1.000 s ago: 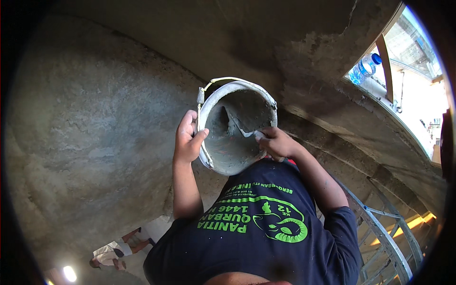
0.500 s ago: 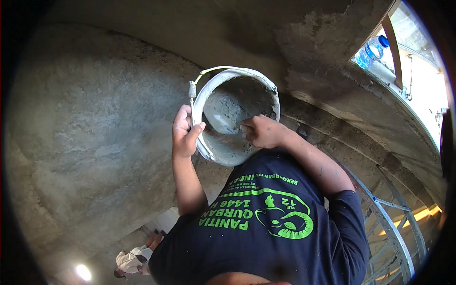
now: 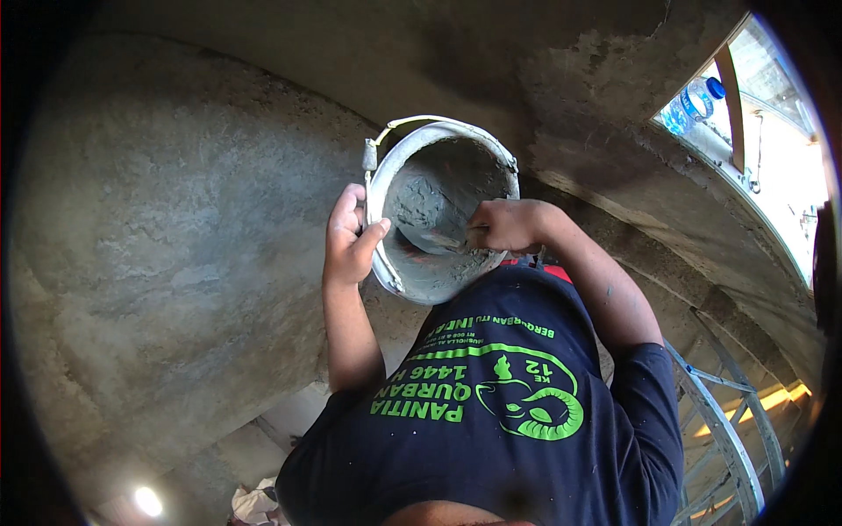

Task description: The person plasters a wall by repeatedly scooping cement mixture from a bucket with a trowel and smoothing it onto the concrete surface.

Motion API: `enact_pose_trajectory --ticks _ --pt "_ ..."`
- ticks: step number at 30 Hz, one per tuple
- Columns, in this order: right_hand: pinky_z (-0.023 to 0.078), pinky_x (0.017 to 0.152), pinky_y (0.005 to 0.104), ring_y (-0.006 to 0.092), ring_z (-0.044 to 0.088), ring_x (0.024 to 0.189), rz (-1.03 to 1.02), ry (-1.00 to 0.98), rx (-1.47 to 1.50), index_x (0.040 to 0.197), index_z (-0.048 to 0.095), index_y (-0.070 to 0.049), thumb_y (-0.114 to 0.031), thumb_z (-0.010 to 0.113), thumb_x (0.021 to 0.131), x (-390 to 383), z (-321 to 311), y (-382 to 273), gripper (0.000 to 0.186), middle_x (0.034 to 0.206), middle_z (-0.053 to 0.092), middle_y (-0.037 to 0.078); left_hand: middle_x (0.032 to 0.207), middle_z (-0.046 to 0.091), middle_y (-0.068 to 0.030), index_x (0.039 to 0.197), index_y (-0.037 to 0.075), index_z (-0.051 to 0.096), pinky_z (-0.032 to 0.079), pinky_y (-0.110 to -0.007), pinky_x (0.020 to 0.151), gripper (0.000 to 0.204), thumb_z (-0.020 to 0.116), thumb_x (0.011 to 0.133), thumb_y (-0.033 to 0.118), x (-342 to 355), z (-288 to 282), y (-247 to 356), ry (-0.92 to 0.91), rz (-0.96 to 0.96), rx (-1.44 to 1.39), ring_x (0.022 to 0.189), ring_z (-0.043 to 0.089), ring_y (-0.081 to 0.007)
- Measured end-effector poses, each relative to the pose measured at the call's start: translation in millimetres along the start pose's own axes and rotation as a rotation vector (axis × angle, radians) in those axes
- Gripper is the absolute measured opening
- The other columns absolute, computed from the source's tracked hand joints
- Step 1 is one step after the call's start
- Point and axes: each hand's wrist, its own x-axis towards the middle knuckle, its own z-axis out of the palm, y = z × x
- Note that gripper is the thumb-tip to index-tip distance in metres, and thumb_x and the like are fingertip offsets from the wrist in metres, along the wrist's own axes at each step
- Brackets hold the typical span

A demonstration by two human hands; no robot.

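A pale bucket (image 3: 382, 195) with a wire handle is tilted in front of my chest, its mouth toward me. My left hand (image 3: 353, 238) grips its left rim, thumb over the edge and fingers on the outer side. Wet grey mortar (image 3: 425, 200) coats the inside and lies in a lump at the bottom. My right hand (image 3: 509, 226) reaches over the right part of the rim, its fingers closed round the handle end of a trowel. The trowel's blade (image 3: 431, 238) lies against the mortar inside the bucket; its handle is mostly hidden by my fist.
Rough plastered wall (image 3: 175, 193) fills the left side. A metal ladder or scaffold frame (image 3: 728, 438) stands at the lower right. At the upper right a water bottle with a blue cap (image 3: 693, 105) sits by a bright opening. Another person's pale clothing (image 3: 253, 501) shows at the lower left.
My right hand has moved right and slightly up, drawing the trowel blade toward the right side of the bucket. The bucket has shifted a little; the person at lower left is now less in view.
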Motion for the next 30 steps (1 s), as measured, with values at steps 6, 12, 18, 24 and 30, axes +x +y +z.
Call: enact_pose_trajectory --ticks 6,12,18,24,30 --pt "0.054 0.057 0.0402 0.0228 0.067 0.064 -0.235 -0.307 -0.255 0.116 0.071 -0.003 -0.032 0.060 0.094 48 -26 42 0.038 0.086 0.070 0.016 0.083 0.059 0.0016 0.115 0.004 0.047 0.034 -0.020 0.061 0.029 0.062 0.091 -0.001 7 4 11 -0.101 0.009 0.039 0.070 0.047 -0.0006" --pt "0.051 0.046 0.0327 0.0162 0.062 0.057 0.234 -0.460 0.428 0.122 0.067 -0.008 -0.036 0.059 0.100 55 -30 38 0.036 0.081 0.066 0.008 0.081 0.057 0.0024 0.113 0.005 0.046 0.033 -0.020 0.059 0.027 0.063 0.091 0.000 2 3 13 -0.108 0.005 0.048 0.067 0.045 -0.0004" --pt "0.045 0.041 0.0218 0.0095 0.052 0.047 0.112 -0.649 0.937 0.131 0.061 -0.012 -0.039 0.050 0.108 40 -9 56 0.037 0.076 0.059 0.003 0.077 0.054 0.0037 0.111 0.004 0.044 0.031 -0.020 0.061 0.025 0.061 0.093 -0.001 -5 3 7 -0.017 0.043 0.077 0.068 0.043 -0.0006" --pt "0.050 0.039 0.0280 0.0172 0.062 0.051 0.005 -0.468 1.479 0.134 0.058 0.000 -0.037 0.054 0.105 -40 3 106 0.048 0.078 0.066 0.013 0.079 0.056 0.0020 0.112 0.004 0.043 0.033 -0.020 0.062 0.025 0.060 0.095 -0.002 -19 -7 -6 0.116 0.100 -0.036 0.070 0.046 -0.0012" --pt "0.051 0.044 0.0291 0.0204 0.064 0.055 -0.283 -0.130 1.555 0.121 0.062 0.011 -0.028 0.063 0.099 -137 10 69 0.045 0.075 0.065 0.017 0.090 0.061 -0.0032 0.116 0.002 0.044 0.041 -0.022 0.070 0.027 0.058 0.094 -0.004 -12 -13 -20 0.118 0.095 0.015 0.076 0.051 -0.0056"
